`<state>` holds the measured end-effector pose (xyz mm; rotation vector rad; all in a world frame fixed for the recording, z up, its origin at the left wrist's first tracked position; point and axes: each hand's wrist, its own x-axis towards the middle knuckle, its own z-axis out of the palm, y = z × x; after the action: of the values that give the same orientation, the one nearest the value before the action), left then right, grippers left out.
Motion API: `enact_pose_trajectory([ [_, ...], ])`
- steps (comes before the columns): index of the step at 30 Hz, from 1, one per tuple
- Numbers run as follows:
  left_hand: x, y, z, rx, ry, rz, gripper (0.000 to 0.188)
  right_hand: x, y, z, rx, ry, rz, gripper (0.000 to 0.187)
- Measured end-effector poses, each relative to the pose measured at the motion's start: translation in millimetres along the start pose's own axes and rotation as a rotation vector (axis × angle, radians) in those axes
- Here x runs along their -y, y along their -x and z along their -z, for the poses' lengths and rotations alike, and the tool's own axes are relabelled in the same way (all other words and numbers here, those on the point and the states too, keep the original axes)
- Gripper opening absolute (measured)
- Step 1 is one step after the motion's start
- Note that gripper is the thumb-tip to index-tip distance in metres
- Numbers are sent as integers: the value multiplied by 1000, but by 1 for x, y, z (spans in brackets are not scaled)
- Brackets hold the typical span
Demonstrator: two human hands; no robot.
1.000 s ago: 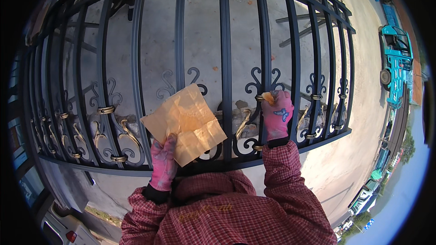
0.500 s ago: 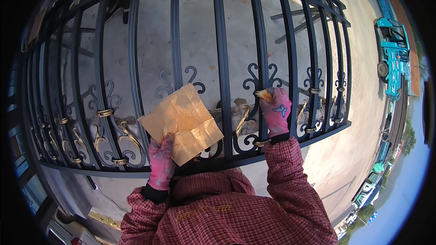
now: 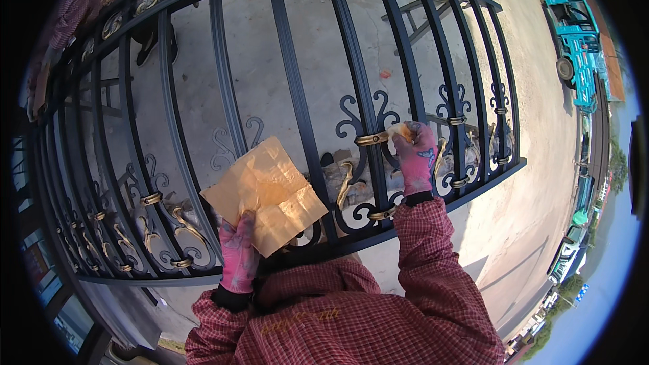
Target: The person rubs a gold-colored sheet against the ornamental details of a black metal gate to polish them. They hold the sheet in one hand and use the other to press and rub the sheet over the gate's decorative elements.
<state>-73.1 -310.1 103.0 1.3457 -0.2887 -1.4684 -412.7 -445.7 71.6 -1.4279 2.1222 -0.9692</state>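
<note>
Left hand (image 3: 238,257), pink glove: closed on the near corner of a creased tan paper sheet (image 3: 267,192), held flat before the black iron railing (image 3: 297,115), left of centre. Right hand (image 3: 416,159), pink glove: fingers pinched on a small tan pad (image 3: 403,132), pressed to a scroll just right of a gold collar (image 3: 372,138). Hands well apart. Advisable for the rubbing in hand: short strokes following the scroll's curve, light pressure beside the gold trim, sheet kept clear of the bars. Beyond the bars: concrete ground (image 3: 324,40), a turquoise truck (image 3: 574,40) far right, another person's checked sleeve (image 3: 78,7) far left.
</note>
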Motion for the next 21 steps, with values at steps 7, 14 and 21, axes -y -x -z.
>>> enact_pose_trajectory([
  [7,1,-5,-8,47,-29,-23,45,0,-3,5,151,-322,-271,29],
  [14,2,-6,-19,114,-13,-51,47,-1,4,7,101,-272,-183,31],
  [21,10,-10,-23,85,-46,-63,41,4,3,10,137,123,232,35],
])
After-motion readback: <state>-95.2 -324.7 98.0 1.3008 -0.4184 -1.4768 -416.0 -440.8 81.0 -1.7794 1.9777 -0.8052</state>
